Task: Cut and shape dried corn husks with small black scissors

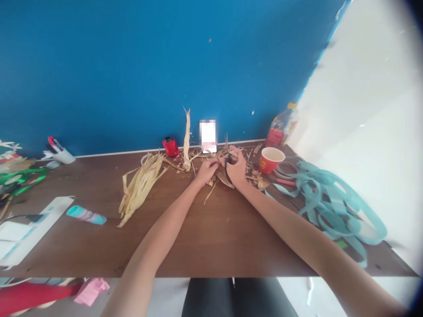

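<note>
Both my arms reach forward over a brown table [205, 237]. My left hand [206, 169] is closed in a pinch on a strip of dried corn husk [220, 159]. My right hand [236, 168] is closed round black-handled scissors [227, 166], whose blades meet the husk between the two hands. Scraps of husk [211, 182] lie under and around both hands. A bundle of pale husk strips [140, 187] lies to the left of my left hand.
A red paper cup [270, 159], a plastic bottle [280, 125] and tangled teal ribbon [330, 202] are at the right. A red spool [170, 146] stands by the blue wall. A teal tube [86, 215], white papers [29, 229] and green strips [20, 178] lie left.
</note>
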A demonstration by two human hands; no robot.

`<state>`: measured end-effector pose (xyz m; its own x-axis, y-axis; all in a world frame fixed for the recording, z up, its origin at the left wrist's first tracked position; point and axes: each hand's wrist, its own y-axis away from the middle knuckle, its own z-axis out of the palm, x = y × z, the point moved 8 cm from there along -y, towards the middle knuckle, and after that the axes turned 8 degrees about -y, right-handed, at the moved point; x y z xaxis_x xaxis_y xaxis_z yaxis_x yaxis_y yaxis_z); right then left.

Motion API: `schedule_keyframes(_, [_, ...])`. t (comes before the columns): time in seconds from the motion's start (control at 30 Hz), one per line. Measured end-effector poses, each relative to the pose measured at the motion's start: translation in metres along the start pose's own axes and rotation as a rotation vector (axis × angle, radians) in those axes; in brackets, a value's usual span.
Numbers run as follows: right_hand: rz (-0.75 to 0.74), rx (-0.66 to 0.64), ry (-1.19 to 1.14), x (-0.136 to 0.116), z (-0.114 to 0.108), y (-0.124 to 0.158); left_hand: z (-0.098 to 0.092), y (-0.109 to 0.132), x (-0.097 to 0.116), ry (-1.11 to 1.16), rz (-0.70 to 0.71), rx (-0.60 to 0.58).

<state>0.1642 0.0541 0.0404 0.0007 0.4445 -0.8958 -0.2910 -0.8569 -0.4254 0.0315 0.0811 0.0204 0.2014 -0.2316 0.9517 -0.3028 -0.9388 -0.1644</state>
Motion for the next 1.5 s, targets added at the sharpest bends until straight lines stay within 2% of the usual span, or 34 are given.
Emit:
schedule_keyframes(0.1, [-0.040,0.015,-0.045,0.000,-0.001,-0.001,-0.005,0.000,0.000,-0.021,-0.009,0.055])
schedule_keyframes(0.27, [-0.072,0.040,0.024,-0.002,-0.004,-0.001,-0.013,0.000,0.004,-0.113,0.118,0.135])
schedule_keyframes(0.37, [-0.084,0.041,0.072,-0.006,-0.004,0.000,-0.014,-0.001,0.002,-0.125,0.146,0.146])
schedule_keyframes(0.63, [-0.086,0.011,0.082,-0.009,0.000,0.004,-0.017,-0.002,-0.001,-0.106,0.131,0.180])
schedule_keyframes(0.87, [-0.110,-0.063,0.133,-0.008,0.005,0.004,-0.022,-0.001,-0.013,-0.038,0.022,0.245])
schedule_keyframes(1.17, [-0.111,-0.071,0.132,-0.009,0.005,0.003,-0.019,-0.001,-0.013,-0.002,-0.012,0.221])
schedule_keyframes(1.33, [-0.069,-0.067,0.014,-0.008,0.005,0.002,-0.011,-0.001,-0.006,0.012,-0.003,0.123])
schedule_keyframes(1.5, [-0.035,-0.046,-0.043,-0.003,0.004,0.001,-0.007,-0.001,-0.002,0.007,-0.008,0.089])
